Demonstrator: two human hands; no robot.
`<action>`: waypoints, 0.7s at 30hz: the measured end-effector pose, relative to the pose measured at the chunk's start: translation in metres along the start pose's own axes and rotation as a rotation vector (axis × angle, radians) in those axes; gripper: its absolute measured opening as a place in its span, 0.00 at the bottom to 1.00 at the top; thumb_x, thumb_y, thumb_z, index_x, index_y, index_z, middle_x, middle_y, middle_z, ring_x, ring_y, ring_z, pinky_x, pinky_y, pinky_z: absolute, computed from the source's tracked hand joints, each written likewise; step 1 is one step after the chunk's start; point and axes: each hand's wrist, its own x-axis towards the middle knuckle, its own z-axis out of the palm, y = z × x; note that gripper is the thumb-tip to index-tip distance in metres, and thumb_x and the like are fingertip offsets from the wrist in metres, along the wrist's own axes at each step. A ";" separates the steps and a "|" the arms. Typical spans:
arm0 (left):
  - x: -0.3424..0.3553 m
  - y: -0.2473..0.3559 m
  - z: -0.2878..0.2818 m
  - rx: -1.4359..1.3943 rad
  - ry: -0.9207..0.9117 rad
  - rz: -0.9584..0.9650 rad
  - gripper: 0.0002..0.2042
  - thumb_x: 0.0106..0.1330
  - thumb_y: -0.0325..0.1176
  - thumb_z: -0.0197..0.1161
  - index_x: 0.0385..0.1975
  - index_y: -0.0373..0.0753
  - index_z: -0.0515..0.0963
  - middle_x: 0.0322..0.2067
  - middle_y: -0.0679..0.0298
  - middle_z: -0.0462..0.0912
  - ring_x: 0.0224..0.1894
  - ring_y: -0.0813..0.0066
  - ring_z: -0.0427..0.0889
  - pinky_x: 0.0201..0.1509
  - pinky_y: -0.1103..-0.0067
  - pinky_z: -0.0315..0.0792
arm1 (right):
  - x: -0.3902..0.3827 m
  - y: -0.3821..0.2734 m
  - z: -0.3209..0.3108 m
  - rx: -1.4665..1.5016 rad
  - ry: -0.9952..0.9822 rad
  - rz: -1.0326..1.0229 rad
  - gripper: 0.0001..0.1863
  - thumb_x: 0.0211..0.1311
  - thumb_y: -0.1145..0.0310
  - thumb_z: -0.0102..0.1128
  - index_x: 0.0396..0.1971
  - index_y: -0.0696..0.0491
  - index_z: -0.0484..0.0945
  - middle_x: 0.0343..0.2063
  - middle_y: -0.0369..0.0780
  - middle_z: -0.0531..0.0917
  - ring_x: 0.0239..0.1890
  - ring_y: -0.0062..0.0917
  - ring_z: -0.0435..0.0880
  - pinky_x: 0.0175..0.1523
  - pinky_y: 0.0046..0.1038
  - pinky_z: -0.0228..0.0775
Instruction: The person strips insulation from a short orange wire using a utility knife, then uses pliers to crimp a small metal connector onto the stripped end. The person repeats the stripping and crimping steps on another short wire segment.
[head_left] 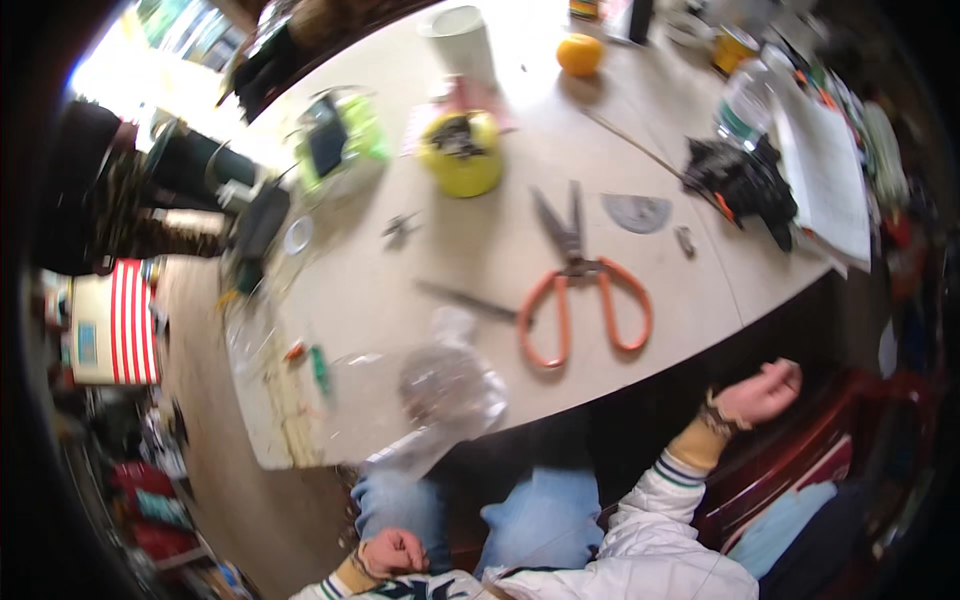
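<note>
My left hand (393, 552) rests near my lap by the left knee, its fingers curled in, with nothing visible in them. Out to the right, past the table edge, my right hand (760, 392) hangs over a dark red wooden seat (735, 495), its fingers folded into a loose fist. No object shows in it. Neither hand touches the table (690, 345). On the tabletop lie large scissors (575, 268) with orange handles, blades apart and pointing away. A dark slim tool (465, 300) and a clear plastic bag (450, 385) with brownish contents lie left of them.
A yellow tub (460, 155), a white cup (460, 45) and an orange fruit (579, 55) stand farther back. At right are a grey protractor (636, 213), a crumpled black bag (740, 185), a clear bottle (745, 105) and papers (825, 170). Another person (130, 190) is at the left.
</note>
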 end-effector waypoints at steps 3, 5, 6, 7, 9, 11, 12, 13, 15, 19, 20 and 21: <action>-0.003 -0.007 0.010 0.026 0.037 0.096 0.04 0.61 0.24 0.67 0.27 0.30 0.81 0.21 0.58 0.76 0.22 0.70 0.66 0.27 0.73 0.58 | -0.004 -0.121 0.000 0.372 -0.154 -0.158 0.10 0.72 0.67 0.52 0.40 0.59 0.75 0.32 0.41 0.75 0.31 0.26 0.73 0.37 0.24 0.67; -0.004 -0.016 0.006 -0.094 -0.020 0.181 0.04 0.62 0.24 0.68 0.30 0.30 0.80 0.22 0.59 0.77 0.22 0.72 0.65 0.27 0.75 0.57 | -0.018 -0.188 -0.006 0.651 -0.416 -0.340 0.06 0.68 0.76 0.51 0.40 0.62 0.73 0.35 0.43 0.75 0.33 0.27 0.72 0.37 0.26 0.65; -0.008 -0.021 0.012 -0.196 -0.142 0.250 0.04 0.63 0.23 0.66 0.35 0.31 0.80 0.30 0.57 0.83 0.24 0.74 0.72 0.28 0.77 0.64 | -0.028 -0.216 -0.015 0.676 -0.560 -0.337 0.04 0.65 0.78 0.54 0.39 0.61 0.75 0.34 0.43 0.75 0.33 0.27 0.73 0.36 0.26 0.65; -0.013 -0.027 0.012 -0.185 -0.117 0.283 0.04 0.64 0.24 0.66 0.36 0.31 0.80 0.29 0.57 0.83 0.23 0.75 0.70 0.27 0.78 0.62 | -0.038 -0.242 -0.024 0.722 -0.693 -0.345 0.04 0.63 0.81 0.57 0.37 0.60 0.76 0.33 0.43 0.76 0.33 0.27 0.74 0.36 0.26 0.65; -0.023 -0.033 0.009 -0.207 -0.157 0.359 0.05 0.65 0.24 0.65 0.37 0.31 0.80 0.29 0.58 0.82 0.22 0.77 0.67 0.25 0.78 0.58 | -0.048 -0.283 -0.031 0.789 -0.921 -0.544 0.09 0.55 0.85 0.63 0.35 0.58 0.80 0.32 0.42 0.79 0.33 0.30 0.75 0.37 0.26 0.67; -0.034 -0.035 0.005 -0.193 -0.199 0.393 0.05 0.67 0.27 0.65 0.37 0.31 0.79 0.24 0.61 0.78 0.19 0.78 0.62 0.23 0.78 0.54 | -0.057 -0.310 -0.038 0.733 -1.151 -0.616 0.12 0.53 0.85 0.66 0.38 0.57 0.83 0.32 0.41 0.82 0.32 0.31 0.77 0.39 0.27 0.69; -0.039 -0.037 0.003 -0.190 -0.204 0.416 0.06 0.66 0.28 0.66 0.35 0.31 0.79 0.24 0.60 0.78 0.18 0.77 0.61 0.23 0.77 0.53 | -0.061 -0.317 -0.039 0.684 -1.211 -0.626 0.13 0.53 0.84 0.66 0.40 0.57 0.84 0.33 0.41 0.82 0.32 0.29 0.78 0.40 0.27 0.70; -0.044 -0.037 0.001 -0.184 -0.210 0.440 0.07 0.66 0.29 0.67 0.34 0.31 0.78 0.23 0.59 0.78 0.18 0.76 0.60 0.22 0.76 0.53 | -0.066 -0.321 -0.040 0.622 -1.284 -0.617 0.15 0.52 0.84 0.66 0.41 0.56 0.84 0.35 0.41 0.83 0.32 0.27 0.78 0.41 0.27 0.71; -0.057 -0.040 -0.005 -0.141 -0.212 0.525 0.07 0.68 0.29 0.65 0.35 0.31 0.78 0.18 0.63 0.71 0.16 0.77 0.57 0.21 0.76 0.51 | -0.067 -0.311 -0.042 0.519 -1.240 -0.491 0.14 0.56 0.82 0.65 0.43 0.57 0.85 0.35 0.40 0.84 0.29 0.22 0.78 0.39 0.23 0.72; -0.087 -0.047 -0.018 -0.108 -0.143 0.681 0.08 0.71 0.30 0.61 0.37 0.31 0.78 0.14 0.70 0.61 0.15 0.80 0.55 0.20 0.77 0.50 | -0.066 -0.246 0.002 0.518 -1.095 -0.120 0.10 0.66 0.75 0.62 0.45 0.60 0.82 0.32 0.35 0.85 0.32 0.15 0.79 0.39 0.17 0.72; -0.097 -0.049 -0.020 -0.144 -0.096 0.696 0.07 0.71 0.29 0.60 0.38 0.30 0.79 0.15 0.70 0.62 0.16 0.80 0.56 0.21 0.78 0.51 | -0.071 -0.226 0.017 0.369 -1.115 -0.120 0.13 0.63 0.71 0.66 0.45 0.60 0.82 0.35 0.39 0.85 0.34 0.21 0.82 0.42 0.23 0.74; -0.108 -0.050 -0.020 -0.190 -0.104 0.721 0.07 0.71 0.28 0.59 0.39 0.29 0.79 0.15 0.70 0.62 0.17 0.81 0.58 0.21 0.78 0.52 | -0.076 -0.206 0.027 0.208 -1.133 -0.065 0.18 0.59 0.66 0.70 0.46 0.60 0.81 0.38 0.43 0.86 0.36 0.28 0.84 0.45 0.28 0.76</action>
